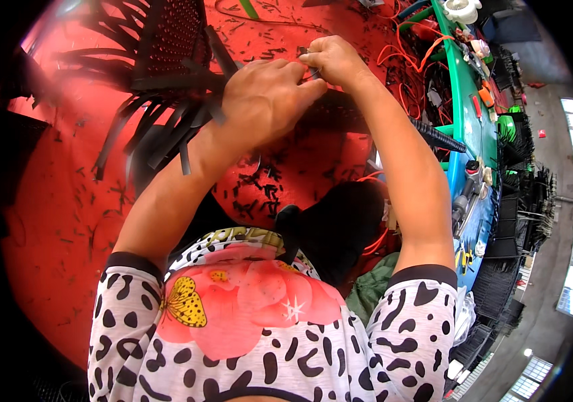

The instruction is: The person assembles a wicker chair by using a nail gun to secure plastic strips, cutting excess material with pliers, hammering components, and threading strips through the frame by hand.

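Observation:
My left hand (266, 100) is closed with curled fingers, its thumb pointing toward the other hand. What it grips is hidden behind the fingers. Close beside it, my right hand (338, 61) pinches with thumb and forefinger, and a bit of dark strip shows at the fingertips. Left of both hands stands a black woven panel (169, 40) with many loose flat black strips (159, 130) fanning out and hanging down. Some strips reach my left wrist. Under the hands a dark bar runs right into a black wrapped tube (439, 137).
Short black offcuts (269, 191) litter the red floor (58, 268). On the right stands a green and blue workbench (464, 87) with a power tool (466, 194) and yellow-handled pliers (464, 260). Orange hoses (420, 63) loop beside it. Black woven pieces (500, 228) stand stacked beyond.

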